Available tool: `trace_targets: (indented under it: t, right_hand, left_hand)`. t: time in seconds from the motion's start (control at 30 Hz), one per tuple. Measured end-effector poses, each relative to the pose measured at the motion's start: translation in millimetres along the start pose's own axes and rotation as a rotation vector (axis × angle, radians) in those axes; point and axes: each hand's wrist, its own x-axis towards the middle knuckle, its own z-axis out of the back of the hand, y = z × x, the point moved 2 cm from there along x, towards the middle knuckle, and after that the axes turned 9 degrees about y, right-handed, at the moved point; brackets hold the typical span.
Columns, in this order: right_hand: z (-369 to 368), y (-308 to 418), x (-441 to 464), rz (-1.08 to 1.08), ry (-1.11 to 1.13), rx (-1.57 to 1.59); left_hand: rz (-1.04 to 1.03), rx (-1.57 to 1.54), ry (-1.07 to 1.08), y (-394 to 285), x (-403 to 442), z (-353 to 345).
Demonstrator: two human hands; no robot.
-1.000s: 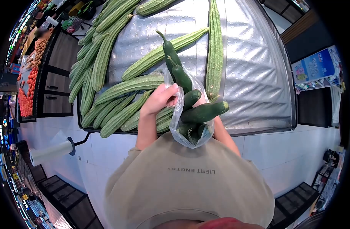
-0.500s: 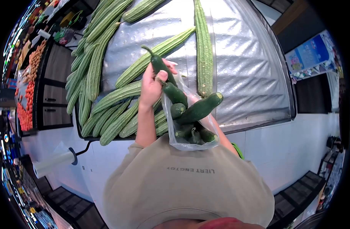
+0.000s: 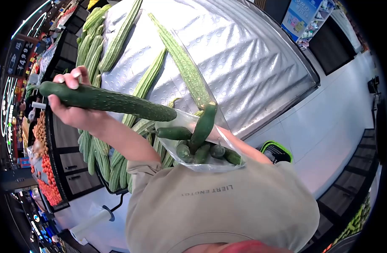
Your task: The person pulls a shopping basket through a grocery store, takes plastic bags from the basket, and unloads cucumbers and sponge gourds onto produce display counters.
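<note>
A long, dark green cucumber (image 3: pixel 126 103) is in my left hand (image 3: pixel 73 95), which is wrapped round its far-left end. The cucumber lies nearly level, its other end at the mouth of a clear plastic bag (image 3: pixel 193 166). Several more cucumbers sit in the bag, and one cucumber (image 3: pixel 203 126) sticks up out of it. My right hand (image 3: pixel 212 133) is at the bag's opening, gripping it from behind. Its fingers are largely hidden by the plastic and the upright cucumber. The bag hangs against the front of my shirt.
Several ridged luffa gourds (image 3: pixel 117 44) lie on a silver-padded display table (image 3: pixel 252 71) ahead. A plastic bag roll (image 3: pixel 92 223) is at the lower left. A green-rimmed basket (image 3: pixel 282 149) is by my right arm. Tomatoes (image 3: pixel 50 187) fill a stand at left.
My left hand has moved left, away from the bag, with a cucumber stretched out lengthwise in its grip. The view has turned, so the table appears rotated. The bag remains at my chest.
</note>
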Motion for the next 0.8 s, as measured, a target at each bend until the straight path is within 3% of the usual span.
trace_targets:
  t: [0.1, 0.13, 0.23, 0.3, 0.37, 0.4, 0.43, 0.5, 0.53, 0.57, 0.67, 0.73, 0.8]
  right_hand:
    - [12.0, -29.5, 12.5, 0.196, 0.07, -0.008]
    - [-2.4, 10.7, -13.4, 0.104, 0.051, 0.078]
    - [-10.7, 18.3, -18.6, 0.189, 0.122, 0.315]
    - [-4.5, 15.9, -17.7, 0.203, 0.098, 0.29]
    - [5.8, -10.5, -3.3, 0.152, 0.275, 0.126]
    - [-3.6, 17.3, -33.6, 0.443, 0.206, 0.061]
    - [-1.2, 7.4, -25.1, 0.469, 0.182, 0.069]
    - [6.5, -27.1, 10.4, 0.088, 0.256, 0.161]
    - [11.6, -24.6, 7.8, 0.41, 0.262, -0.197]
    - [14.5, -26.9, 13.9, 0.306, 0.266, -0.331]
    - [11.5, -21.3, 4.9, 0.346, 0.32, -0.145]
    - [13.1, -26.2, 6.7, 0.492, 0.366, -0.075]
    - [15.4, -37.5, 18.2, 0.487, 0.327, -0.17]
  left_hand:
    - [-0.014, -0.131, 0.027, 1.8, 34.8, -5.0]
    - [-0.009, -0.109, -0.028, 11.2, 41.0, -13.4]
    - [0.058, -0.14, -0.088, 51.8, 52.5, -42.2]
    - [0.193, -0.171, 0.014, 91.8, 59.1, -48.9]
    - [0.37, 0.02, 0.093, 131.3, 51.1, -69.5]
    - [0.466, 0.042, 0.118, 150.1, 44.7, -78.8]
    - [0.535, 0.009, 0.172, 171.4, 37.0, -84.1]
    - [0.718, -0.041, 0.239, 220.1, 16.1, -73.7]
    - [0.842, 0.006, 0.182, 245.1, -3.3, -81.2]
    - [0.911, -0.004, 0.147, 270.3, -13.6, -67.8]
    - [1.125, 0.092, 0.175, 319.8, -45.4, -37.6]
    - [1.157, 0.206, 0.213, 323.9, -59.7, -34.0]
    - [1.154, 0.327, 0.301, 315.8, -69.3, -39.4]
